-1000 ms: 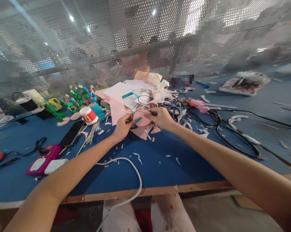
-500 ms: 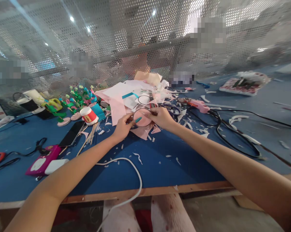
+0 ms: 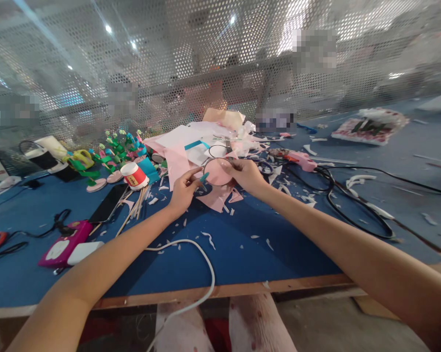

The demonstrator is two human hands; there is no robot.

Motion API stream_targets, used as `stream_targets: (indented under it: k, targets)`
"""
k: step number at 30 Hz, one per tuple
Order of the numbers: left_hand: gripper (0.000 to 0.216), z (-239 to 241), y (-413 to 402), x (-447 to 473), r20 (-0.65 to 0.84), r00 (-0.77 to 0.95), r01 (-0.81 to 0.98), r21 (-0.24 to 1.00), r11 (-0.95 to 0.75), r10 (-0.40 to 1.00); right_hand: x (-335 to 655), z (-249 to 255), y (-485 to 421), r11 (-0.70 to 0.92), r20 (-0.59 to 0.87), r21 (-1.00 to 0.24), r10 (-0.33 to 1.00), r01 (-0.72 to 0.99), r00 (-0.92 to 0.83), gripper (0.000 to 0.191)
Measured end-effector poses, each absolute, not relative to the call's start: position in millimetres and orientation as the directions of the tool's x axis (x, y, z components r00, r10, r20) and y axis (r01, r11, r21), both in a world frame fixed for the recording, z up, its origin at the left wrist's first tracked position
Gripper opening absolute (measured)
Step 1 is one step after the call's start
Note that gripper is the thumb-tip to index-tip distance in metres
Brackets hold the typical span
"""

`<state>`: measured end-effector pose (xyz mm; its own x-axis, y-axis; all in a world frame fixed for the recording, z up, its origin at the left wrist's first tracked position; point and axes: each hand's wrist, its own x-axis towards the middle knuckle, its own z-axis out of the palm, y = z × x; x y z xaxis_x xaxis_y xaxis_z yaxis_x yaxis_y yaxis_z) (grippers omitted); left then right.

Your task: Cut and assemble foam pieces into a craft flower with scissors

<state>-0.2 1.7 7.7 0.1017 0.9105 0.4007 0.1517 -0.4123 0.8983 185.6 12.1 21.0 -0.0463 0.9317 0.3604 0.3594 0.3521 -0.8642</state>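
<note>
A round pink disc (image 3: pixel 217 174) with a dark rim is held up above the paper scraps. My right hand (image 3: pixel 249 177) has its right edge pinched between thumb and fingers. At the disc's left edge is my left hand (image 3: pixel 186 191), thumb and forefinger closed on a slim teal piece (image 3: pixel 205 177) whose kind I cannot make out. Whether the left fingertips touch the disc is unclear. Under the disc lie pink paper offcuts (image 3: pixel 216 199). Pink paper sheets (image 3: pixel 176 164) and a blue strip (image 3: pixel 196 144) are heaped just behind.
To the left stand a red-and-white paper cup (image 3: pixel 134 176), green paper plants (image 3: pixel 121 146), a phone (image 3: pixel 109 204) and a magenta device (image 3: pixel 68 244). A glue gun (image 3: pixel 299 160) with a black cord (image 3: pixel 330 195) lies right. A white cable (image 3: pixel 209 264) crosses the front edge.
My left hand has drawn slightly left with the teal piece, which overlapped the disc's face before. The disc has risen a little in my right hand.
</note>
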Motion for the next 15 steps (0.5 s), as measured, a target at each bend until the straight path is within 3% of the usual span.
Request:
stream_targets:
  k: [6, 12, 15]
  targets:
    - [0.033, 5.1, 1.3, -0.9, 0.298, 0.04, 0.06, 0.952, -0.3, 0.954, 187.7, 22.9, 14.6, 0.277, 0.289, -0.949, 0.955, 0.148, 0.068, 0.046]
    - [0.068, 3.4, 2.3, 2.8, 0.381, 0.169, -0.101, 0.924, -0.368, 0.909, 182.7, 21.7, 11.7, 0.277, 0.283, -0.956, 0.958, 0.096, 0.053, 0.045]
    - [0.049, 3.2, 3.2, 2.4, 0.343, 0.194, -0.055, 0.939, -0.339, 0.919, 178.2, 17.3, 9.0, 0.28, 0.286, -0.949, 0.958, 0.143, 0.023, 0.046]
